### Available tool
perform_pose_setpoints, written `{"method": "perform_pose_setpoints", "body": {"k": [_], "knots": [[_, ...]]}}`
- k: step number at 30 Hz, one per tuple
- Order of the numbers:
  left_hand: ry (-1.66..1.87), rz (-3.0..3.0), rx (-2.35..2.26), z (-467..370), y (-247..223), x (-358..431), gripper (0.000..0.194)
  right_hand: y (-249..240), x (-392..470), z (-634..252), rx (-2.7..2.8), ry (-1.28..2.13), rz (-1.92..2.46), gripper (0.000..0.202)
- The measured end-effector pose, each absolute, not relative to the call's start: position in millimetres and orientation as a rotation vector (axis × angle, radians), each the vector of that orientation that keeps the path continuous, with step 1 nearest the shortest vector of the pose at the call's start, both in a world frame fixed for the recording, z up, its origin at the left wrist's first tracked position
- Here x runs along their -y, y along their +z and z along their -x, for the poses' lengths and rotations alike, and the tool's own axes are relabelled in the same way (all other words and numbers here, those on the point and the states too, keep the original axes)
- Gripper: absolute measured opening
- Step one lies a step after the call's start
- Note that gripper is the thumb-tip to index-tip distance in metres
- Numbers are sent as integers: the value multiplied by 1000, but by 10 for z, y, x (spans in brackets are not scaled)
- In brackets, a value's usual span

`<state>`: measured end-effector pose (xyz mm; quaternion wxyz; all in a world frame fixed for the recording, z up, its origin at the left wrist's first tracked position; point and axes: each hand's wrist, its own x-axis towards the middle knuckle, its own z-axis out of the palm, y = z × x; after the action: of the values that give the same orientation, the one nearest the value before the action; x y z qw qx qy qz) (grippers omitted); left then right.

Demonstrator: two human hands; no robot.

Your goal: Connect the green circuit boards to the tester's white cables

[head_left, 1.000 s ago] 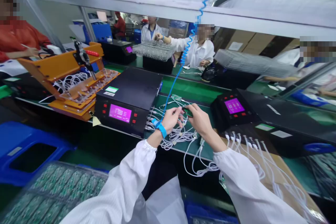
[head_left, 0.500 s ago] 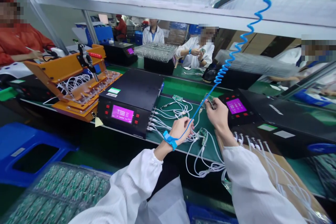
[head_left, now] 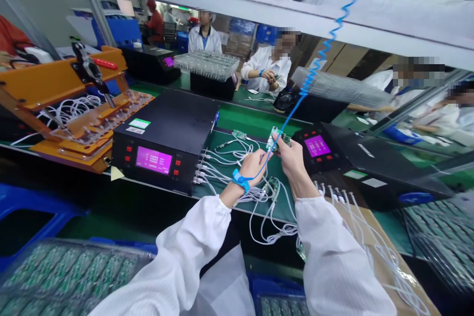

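Note:
My right hand (head_left: 294, 160) pinches a green circuit board (head_left: 273, 138) between thumb and fingers, holding it tilted above the green bench mat. Just left of it and below the board, my left hand (head_left: 253, 169) has its fingers curled closed near the board's lower edge; what they hold, if anything, is hidden. A blue wrist strap (head_left: 240, 181) with a coiled cord (head_left: 310, 77) is on my left wrist. White cables (head_left: 259, 193) bunch under and around my left hand. Another circuit board (head_left: 273, 188) lies among them, and a small board (head_left: 240, 134) sits farther back.
A black test box (head_left: 166, 123) with a lit screen stands left, cables plugged into its side. Another black box (head_left: 355, 163) stands right. Beyond the left box is an orange clamp fixture (head_left: 48, 94). Trays of boards (head_left: 70, 271) lie low at left. Co-workers sit across the bench.
The view has shifted, moving the scene leftward. My right hand has turned the circuit board so its face shows and brought it closer to my left hand.

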<state>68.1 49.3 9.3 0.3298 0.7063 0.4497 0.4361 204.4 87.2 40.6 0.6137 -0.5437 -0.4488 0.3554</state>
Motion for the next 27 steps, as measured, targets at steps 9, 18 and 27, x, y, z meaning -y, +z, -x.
{"method": "perform_pose_setpoints", "body": {"k": [9, 18, 27], "knots": [[1071, -1883, -1354, -730, 99, -630, 27, 191, -1161, -1949, 878, 913, 1246, 48], [1128, -1731, -1389, -493, -30, -493, 26, 289, -1467, -2521, 508, 720, 1248, 28], [1062, -1728, -1571, -99, -45, -434, 27, 165, -1610, -1740, 1084, 1080, 1092, 23]]}}
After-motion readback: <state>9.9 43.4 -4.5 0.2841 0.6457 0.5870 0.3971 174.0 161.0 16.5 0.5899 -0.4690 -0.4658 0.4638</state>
